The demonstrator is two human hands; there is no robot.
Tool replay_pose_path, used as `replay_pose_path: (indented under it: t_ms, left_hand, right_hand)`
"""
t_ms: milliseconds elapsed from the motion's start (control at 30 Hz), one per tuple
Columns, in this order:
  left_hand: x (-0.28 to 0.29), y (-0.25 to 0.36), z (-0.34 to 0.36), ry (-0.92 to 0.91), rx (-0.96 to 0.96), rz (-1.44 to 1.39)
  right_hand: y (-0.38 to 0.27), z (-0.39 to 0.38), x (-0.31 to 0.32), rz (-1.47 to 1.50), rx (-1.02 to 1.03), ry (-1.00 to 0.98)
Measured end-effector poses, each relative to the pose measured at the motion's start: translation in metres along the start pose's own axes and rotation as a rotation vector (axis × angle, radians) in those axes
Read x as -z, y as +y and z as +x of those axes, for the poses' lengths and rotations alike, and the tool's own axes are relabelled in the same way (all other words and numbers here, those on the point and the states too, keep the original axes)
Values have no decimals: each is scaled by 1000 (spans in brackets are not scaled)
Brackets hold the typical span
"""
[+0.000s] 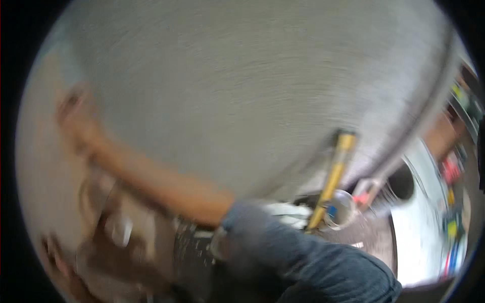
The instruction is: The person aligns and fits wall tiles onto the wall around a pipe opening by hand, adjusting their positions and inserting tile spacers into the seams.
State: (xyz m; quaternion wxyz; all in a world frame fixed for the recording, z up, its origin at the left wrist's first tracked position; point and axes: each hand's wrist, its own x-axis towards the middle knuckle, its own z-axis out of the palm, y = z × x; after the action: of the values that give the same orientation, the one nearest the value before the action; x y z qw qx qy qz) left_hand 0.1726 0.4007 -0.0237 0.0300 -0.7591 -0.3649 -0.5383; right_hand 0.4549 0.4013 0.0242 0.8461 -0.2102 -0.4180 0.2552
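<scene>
My right arm, in a blue-grey sleeve, reaches across from the lower right to the upper left. At its end my right hand is beside a wide grey plastered wall, near where the surface turns tan. Motion smears its fingers, and I cannot make out anything in them or whether they touch the wall. Low at the left edge is my left hand, also blurred, with its fingers pointing upward. Whether it holds something does not show.
A long yellow bar with a dark end leans against the wall. Beside its lower part stands a pale bucket with something blue inside. Farther right are a dark-mouthed bucket, a white surface and blurred colourful items.
</scene>
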Motion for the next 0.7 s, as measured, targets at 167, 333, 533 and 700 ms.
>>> replay_pose_path:
  t_ms: [167, 333, 533, 700]
  left_hand:
    - [25, 0, 21, 54, -99, -154]
    - [16, 10, 60, 80, -30, -291]
    - [6, 17, 56, 85, 35, -138]
    - [0, 14, 52, 57, 64, -99]
  right_hand:
    - [-32, 23, -22, -174, 19, 54]
    - [-24, 53, -41, -85, 33, 68]
    - [17, 82, -31, -52, 20, -79]
    - [31, 78, -19, -44, 4, -58]
